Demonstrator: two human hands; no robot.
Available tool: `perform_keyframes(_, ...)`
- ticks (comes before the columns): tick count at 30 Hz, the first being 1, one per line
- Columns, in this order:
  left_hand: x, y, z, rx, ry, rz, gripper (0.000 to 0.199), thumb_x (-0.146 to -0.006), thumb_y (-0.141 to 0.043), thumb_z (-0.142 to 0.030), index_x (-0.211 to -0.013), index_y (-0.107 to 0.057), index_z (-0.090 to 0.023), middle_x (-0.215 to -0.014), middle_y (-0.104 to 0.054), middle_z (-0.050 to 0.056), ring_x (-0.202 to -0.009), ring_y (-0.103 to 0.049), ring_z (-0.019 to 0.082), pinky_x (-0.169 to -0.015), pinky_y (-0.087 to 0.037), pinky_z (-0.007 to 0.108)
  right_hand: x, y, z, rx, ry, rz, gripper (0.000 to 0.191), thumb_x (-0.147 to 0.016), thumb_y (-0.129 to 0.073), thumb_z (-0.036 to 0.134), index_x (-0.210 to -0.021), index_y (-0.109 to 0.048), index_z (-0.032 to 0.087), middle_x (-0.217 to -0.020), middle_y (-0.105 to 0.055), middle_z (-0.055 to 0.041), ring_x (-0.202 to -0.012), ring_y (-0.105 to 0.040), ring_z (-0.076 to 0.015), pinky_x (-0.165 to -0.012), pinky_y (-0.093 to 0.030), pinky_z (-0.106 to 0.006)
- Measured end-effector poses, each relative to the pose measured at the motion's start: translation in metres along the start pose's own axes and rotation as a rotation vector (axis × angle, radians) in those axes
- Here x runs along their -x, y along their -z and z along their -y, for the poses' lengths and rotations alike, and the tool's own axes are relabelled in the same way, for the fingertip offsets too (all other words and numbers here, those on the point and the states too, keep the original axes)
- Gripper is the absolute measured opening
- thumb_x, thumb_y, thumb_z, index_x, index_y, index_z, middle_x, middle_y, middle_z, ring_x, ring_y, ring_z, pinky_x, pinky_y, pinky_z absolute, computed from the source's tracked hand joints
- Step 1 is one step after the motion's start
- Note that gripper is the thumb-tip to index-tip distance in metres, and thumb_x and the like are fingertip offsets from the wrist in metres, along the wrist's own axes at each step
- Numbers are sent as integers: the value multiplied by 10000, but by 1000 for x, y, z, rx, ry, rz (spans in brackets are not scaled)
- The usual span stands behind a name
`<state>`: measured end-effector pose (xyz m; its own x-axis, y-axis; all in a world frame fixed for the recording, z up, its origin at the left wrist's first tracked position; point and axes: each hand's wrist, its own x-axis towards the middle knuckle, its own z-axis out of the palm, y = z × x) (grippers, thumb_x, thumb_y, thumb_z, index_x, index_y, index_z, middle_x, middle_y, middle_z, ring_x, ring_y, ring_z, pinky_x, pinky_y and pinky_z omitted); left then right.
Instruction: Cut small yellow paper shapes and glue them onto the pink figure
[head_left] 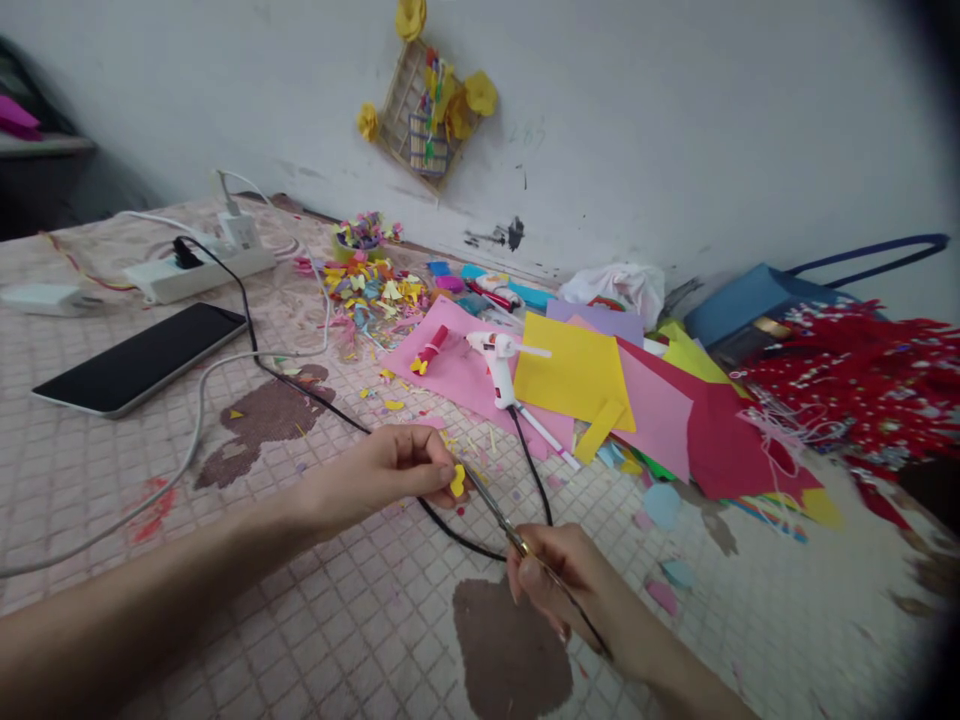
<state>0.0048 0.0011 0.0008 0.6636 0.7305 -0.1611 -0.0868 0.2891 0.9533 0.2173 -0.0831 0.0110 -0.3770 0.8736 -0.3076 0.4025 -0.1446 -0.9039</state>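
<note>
Left hand (412, 465): fingers pinched together on a small yellow cutout (457, 481), held above the counter (300, 640), near the middle of the view. Right hand (562, 575): fingers clamped around a slim tool (491, 508) with a metal front part and a dark rear end. Tool slants up and to the left, its tip at the left fingertips, next to the cutout; contact between tip and cutout cannot be told. Exact type of tool unclear.

Beyond the hands: white glue gun (497, 368) on a pink sheet (457, 385), a white stick projecting from its back. Red roll (430, 350) to its left, on the same sheet, yellow piece at the near end. Yellow sheet (566, 370) just right of the gun. Black cord (536, 475) runs down from the gun's handle toward the right hand.

Left side of counter: dark-screened tablet (142, 360), lying flat; white power strip (210, 275) behind it. Colored paper scraps (375, 295) heaped near the wall (637, 150). Far right: red fringe (855, 370), piled up.
</note>
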Motion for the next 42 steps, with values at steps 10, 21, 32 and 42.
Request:
perform_keyframes(10,-1,0,0,14,-1,39,130,-793,-626,-222,-714,-566,-137,-718,-682,10,-701,-637,108,-681,-477,225,1,4,2,-7,20,7,601,-721,-397,755,-593,-449,169,-494,-378,48,-435,-325,-72,-410,-249,-201)
perform_keyframes(21,1,-1,-1,4,9,32,134,-781,-636,-238,-715,-571,-141,-727,-682,19,-704,-634,118,-679,-479,237,1,6,0,34,13,19,557,-772,-403,699,-605,-451,170,-514,-379,48,-461,-318,-75,-426,-259,-197)
perform_keyframes(32,0,1,-1,21,12,59,122,-789,-631,-218,-721,-580,-130,-707,-681,8,-675,-630,97,-670,-466,215,2,8,-9,59,42,34,510,-832,-384,632,-625,-433,168,-522,-365,52,-464,-312,-71,-414,-224,-197)
perform_keyframes(42,1,1,0,20,11,57,124,-788,-632,-217,-718,-575,-132,-705,-674,4,-681,-626,101,-670,-465,221,2,8,-8,99,27,32,513,-830,-384,634,-605,-408,173,-525,-355,50,-470,-306,-72,-419,-216,-201)
